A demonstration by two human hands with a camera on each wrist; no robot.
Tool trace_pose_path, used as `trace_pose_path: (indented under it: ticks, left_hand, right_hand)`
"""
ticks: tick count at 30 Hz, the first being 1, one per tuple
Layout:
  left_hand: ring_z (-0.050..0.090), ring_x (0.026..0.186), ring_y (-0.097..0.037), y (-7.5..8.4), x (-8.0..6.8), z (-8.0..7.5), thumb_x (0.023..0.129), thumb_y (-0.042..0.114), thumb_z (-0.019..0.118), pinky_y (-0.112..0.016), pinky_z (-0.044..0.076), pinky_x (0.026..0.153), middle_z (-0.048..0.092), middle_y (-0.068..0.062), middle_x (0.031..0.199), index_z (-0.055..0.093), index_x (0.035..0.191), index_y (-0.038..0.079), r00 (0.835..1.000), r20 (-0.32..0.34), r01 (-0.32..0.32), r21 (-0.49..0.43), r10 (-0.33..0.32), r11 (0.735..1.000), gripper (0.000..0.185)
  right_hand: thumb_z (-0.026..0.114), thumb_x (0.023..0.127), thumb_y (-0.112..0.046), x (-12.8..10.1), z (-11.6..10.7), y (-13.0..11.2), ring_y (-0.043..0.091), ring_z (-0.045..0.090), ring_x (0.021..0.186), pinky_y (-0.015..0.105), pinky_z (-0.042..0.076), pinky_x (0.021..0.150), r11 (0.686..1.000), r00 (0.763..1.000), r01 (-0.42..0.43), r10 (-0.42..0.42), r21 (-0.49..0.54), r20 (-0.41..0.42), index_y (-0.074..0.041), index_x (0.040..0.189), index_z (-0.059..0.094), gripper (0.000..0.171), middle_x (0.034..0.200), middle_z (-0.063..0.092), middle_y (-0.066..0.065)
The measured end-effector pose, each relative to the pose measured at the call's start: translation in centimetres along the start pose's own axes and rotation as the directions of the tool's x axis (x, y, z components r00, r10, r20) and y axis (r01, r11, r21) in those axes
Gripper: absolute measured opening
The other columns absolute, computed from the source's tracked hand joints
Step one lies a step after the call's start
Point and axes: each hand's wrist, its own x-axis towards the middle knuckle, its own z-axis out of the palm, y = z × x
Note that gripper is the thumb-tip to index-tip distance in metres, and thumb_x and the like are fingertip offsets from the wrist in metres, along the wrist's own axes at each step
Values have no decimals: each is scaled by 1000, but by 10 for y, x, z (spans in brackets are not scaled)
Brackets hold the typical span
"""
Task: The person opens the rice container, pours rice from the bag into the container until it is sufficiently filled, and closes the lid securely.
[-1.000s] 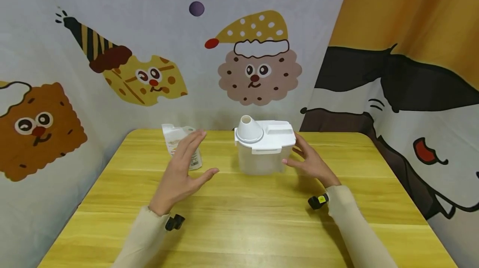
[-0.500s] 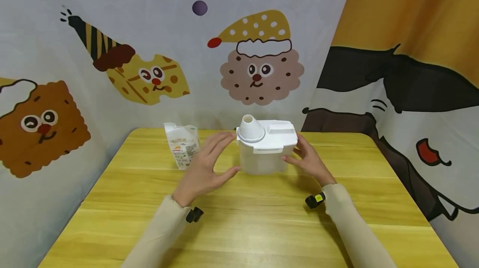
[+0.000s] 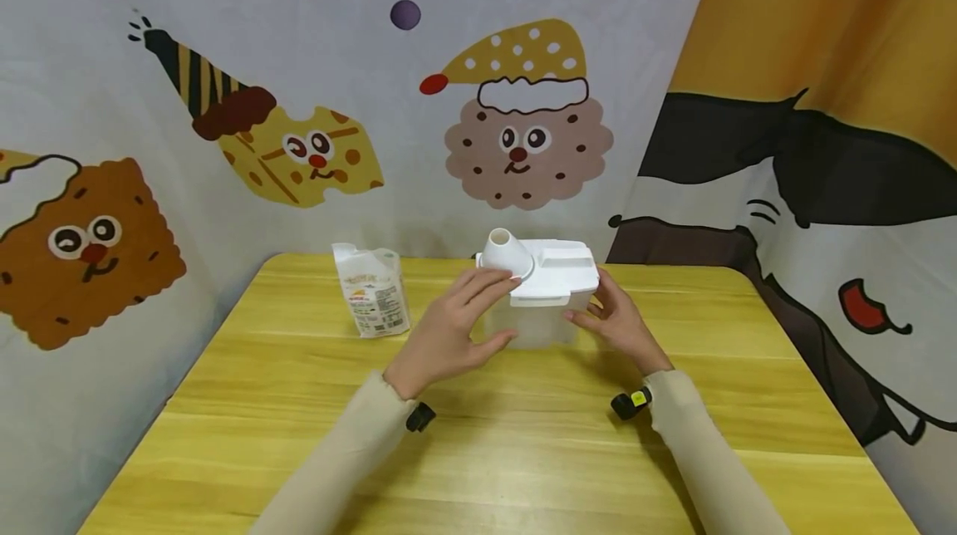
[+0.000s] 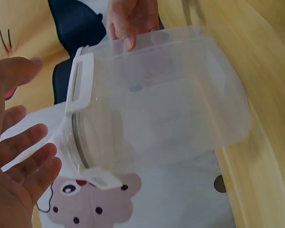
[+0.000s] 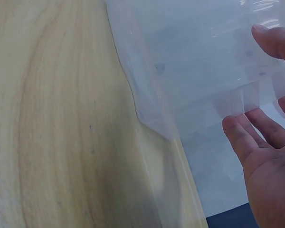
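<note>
A translucent plastic storage container (image 3: 544,326) stands upright near the table's back edge. Its white lid (image 3: 568,272) has front and side latches and a cone-shaped spout (image 3: 501,251) on the left. My right hand (image 3: 619,324) holds the container's right side, thumb on the front wall and fingers around the corner, as the right wrist view confirms with the container wall (image 5: 194,61) beside the fingers. In front of the container's left end is my left hand (image 3: 452,329), fingers spread; the left wrist view has this hand (image 4: 19,156) beside the lid, apparently apart from it.
A white printed pouch (image 3: 372,292) stands on the wooden table (image 3: 493,452), left of the container. Behind the table hangs a cartoon-patterned cloth (image 3: 419,128). Through its clear walls the container (image 4: 156,104) shows no contents in the left wrist view.
My left hand has moved right, from in front of the pouch to the container's left end, uncovering the pouch. The right hand and container have stayed nearly still.
</note>
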Motion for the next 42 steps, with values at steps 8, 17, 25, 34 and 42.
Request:
trace_pose_path:
  ticks: [8,17,25,34,42]
  left_hand:
    - [57,128,-21,9,15,9,87,24,83,-32,51,108,65,-7,135,66,133,9,998,40,-54,58,51,997,51]
    - [62,119,-18,18,32,19,89,28,81,-29,55,101,69,-4,129,67,131,10,991,123,-76,173,55,982,48]
    - [62,106,-16,23,46,22,89,35,78,-25,55,92,72,0,123,68,130,11,979,202,-79,341,9,937,48]
    - [60,98,-15,23,55,25,87,34,79,-24,57,80,69,3,114,73,120,16,967,252,-93,416,-17,905,38]
    - [60,93,-14,21,61,27,84,34,80,-26,58,74,67,4,105,72,109,18,965,261,-97,440,-24,893,30]
  right_hand:
    - [81,87,-9,0,-2,1,14,44,144,35,44,114,1000,1000,10,-10,0,17,-27,160,33,89,162,41,9]
    - [81,88,-10,-2,-3,1,12,46,141,33,45,114,1000,1000,6,-6,12,29,-28,160,33,88,161,41,8]
    - [79,90,-10,-1,-5,4,12,46,141,40,44,115,1000,1000,6,-6,-10,30,-27,160,33,86,160,42,9]
    - [80,90,-12,-1,-5,2,17,45,143,41,43,117,1000,1000,-7,7,-11,30,-28,160,32,87,160,42,10]
    - [80,88,-8,-1,-3,3,26,43,144,19,48,106,999,1000,-3,2,35,27,-27,160,33,88,160,41,12]
